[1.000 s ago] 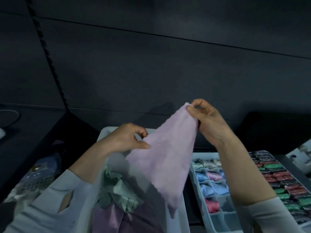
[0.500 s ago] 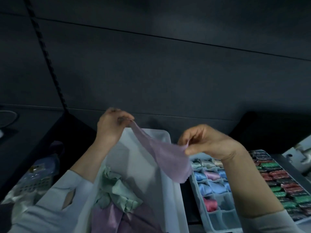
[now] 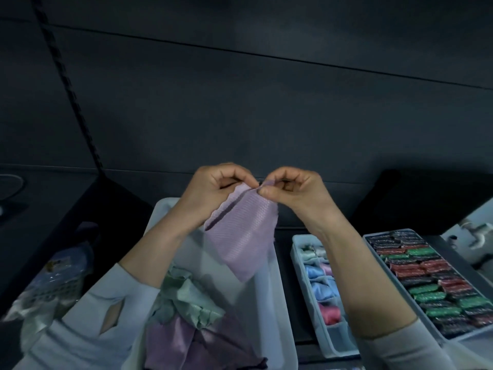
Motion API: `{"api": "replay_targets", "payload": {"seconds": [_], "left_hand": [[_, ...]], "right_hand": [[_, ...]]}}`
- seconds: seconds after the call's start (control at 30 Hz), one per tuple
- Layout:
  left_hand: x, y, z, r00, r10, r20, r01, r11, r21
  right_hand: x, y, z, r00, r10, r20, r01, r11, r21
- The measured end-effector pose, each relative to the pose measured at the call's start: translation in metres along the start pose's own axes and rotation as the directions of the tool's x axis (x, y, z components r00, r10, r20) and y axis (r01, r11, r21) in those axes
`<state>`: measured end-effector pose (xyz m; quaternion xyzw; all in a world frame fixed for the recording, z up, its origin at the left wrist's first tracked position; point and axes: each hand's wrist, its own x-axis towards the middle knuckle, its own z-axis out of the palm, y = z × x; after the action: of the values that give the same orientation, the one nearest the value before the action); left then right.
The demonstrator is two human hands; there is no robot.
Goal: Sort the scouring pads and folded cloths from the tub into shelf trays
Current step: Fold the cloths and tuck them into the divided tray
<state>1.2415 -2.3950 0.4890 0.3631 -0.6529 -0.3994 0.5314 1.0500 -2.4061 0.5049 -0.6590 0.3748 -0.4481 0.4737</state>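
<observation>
Head view, and biggest in front of me is the pale tub [image 3: 277,303], my landmark for everything. Inside it, at the near end, lies a heap of loose cloths [image 3: 192,311], mint on top of purple. Well to the right of the tub sits the scouring pad tray [image 3: 373,243], packed with red, green and dark pads. Between that tray and the tub stands the narrow cloth tray [image 3: 297,252], its compartments holding blue, pink and pale folded cloths, the nearest cell looking unfilled. Above the tub's far end hangs the lilac cloth [image 3: 241,237], doubled over, its lower corner dangling over the tub. My left hand [image 3: 213,194] pinches one top corner, my right hand [image 3: 293,194] pinches the other, fingertips almost meeting. I judge I'm mid-fold. The risk: such a thin pinch on limp fabric could slip, the layers could skew, and the cloth would drop back into the tub unfolded.
</observation>
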Motion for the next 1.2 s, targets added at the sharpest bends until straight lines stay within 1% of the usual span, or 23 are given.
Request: {"api": "replay_targets", "payload": {"seconds": [0.13,0.2,0.3,0.33,0.4,0.43,0.47,0.5,0.53,0.6,0.63,0.73,0.83,0.93,1.0,1.07,1.1,1.13,1.2], "left_hand": [[-0.001,0.000,0.002,0.998,0.059,0.027,-0.060,0.998,0.013],[-0.002,0.002,0.005,0.998,0.053,0.019,-0.053,0.998,0.016],[-0.002,0.005,0.005,0.999,0.009,-0.037,-0.008,0.999,0.031],[-0.002,0.005,0.001,0.998,-0.027,-0.049,0.029,0.999,0.024],[-0.004,0.006,-0.007,0.989,-0.151,-0.002,0.151,0.989,0.008],[-0.004,0.006,-0.009,0.983,-0.181,0.026,0.179,0.981,0.069],[-0.005,0.006,-0.008,0.984,-0.176,0.035,0.168,0.971,0.172],[-0.006,0.004,-0.007,0.987,-0.159,0.014,0.150,0.950,0.272],[-0.006,0.002,-0.004,0.991,-0.129,-0.037,0.134,0.929,0.346],[-0.004,0.000,-0.001,0.990,-0.040,-0.139,0.093,0.912,0.400],[-0.002,-0.001,-0.002,0.988,0.005,-0.157,0.063,0.904,0.422],[0.003,0.003,-0.004,0.986,0.083,-0.145,-0.002,0.875,0.485],[0.008,0.008,-0.008,0.988,0.139,-0.072,-0.075,0.826,0.559],[0.014,0.014,-0.011,0.986,0.164,0.032,-0.153,0.809,0.568],[0.017,0.017,-0.015,0.985,0.167,0.045,-0.162,0.800,0.578],[0.018,0.017,-0.020,0.993,0.118,-0.008,-0.093,0.823,0.561],[0.018,0.017,-0.022,0.996,0.073,-0.053,-0.035,0.855,0.518],[0.017,0.016,-0.024,0.994,0.025,-0.102,0.024,0.894,0.447],[0.012,0.013,-0.022,0.981,-0.052,-0.189,0.098,0.965,0.243]], "right_hand": [[-0.001,0.003,0.003,1.000,0.020,-0.019,-0.019,0.999,0.036],[-0.001,0.004,0.004,1.000,0.020,-0.018,-0.019,0.999,0.039],[0.000,0.003,0.003,0.998,0.031,-0.054,-0.029,0.999,0.043],[0.000,0.003,0.001,0.997,0.028,-0.074,-0.024,0.998,0.055],[0.001,0.001,-0.001,0.993,0.025,-0.118,-0.016,0.997,0.078],[0.002,0.000,-0.002,0.990,0.024,-0.136,-0.012,0.996,0.084],[0.003,0.000,-0.003,0.989,0.021,-0.150,-0.007,0.996,0.090],[0.004,0.000,-0.004,0.988,0.017,-0.156,-0.002,0.995,0.096],[0.005,0.000,-0.005,0.987,0.011,-0.158,0.003,0.996,0.092],[0.006,-0.001,-0.009,0.989,0.000,-0.149,0.008,0.999,0.049],[0.006,-0.002,-0.011,0.990,-0.002,-0.139,0.005,1.000,0.023],[0.007,-0.005,-0.017,0.993,-0.031,-0.114,0.031,1.000,0.002],[0.009,-0.008,-0.020,0.994,-0.047,-0.097,0.048,0.999,0.013],[0.011,-0.010,-0.028,1.000,0.007,-0.003,-0.007,0.999,-0.034],[0.011,-0.013,-0.030,0.998,0.034,0.056,-0.029,0.996,-0.087],[0.011,-0.014,-0.030,0.998,0.026,0.051,-0.020,0.993,-0.116],[0.010,-0.014,-0.031,0.999,0.020,0.041,-0.014,0.993,-0.120],[0.009,-0.014,-0.033,0.999,0.012,0.043,-0.007,0.993,-0.116],[0.008,-0.013,-0.036,0.998,-0.003,0.066,0.009,0.997,-0.083]]}}
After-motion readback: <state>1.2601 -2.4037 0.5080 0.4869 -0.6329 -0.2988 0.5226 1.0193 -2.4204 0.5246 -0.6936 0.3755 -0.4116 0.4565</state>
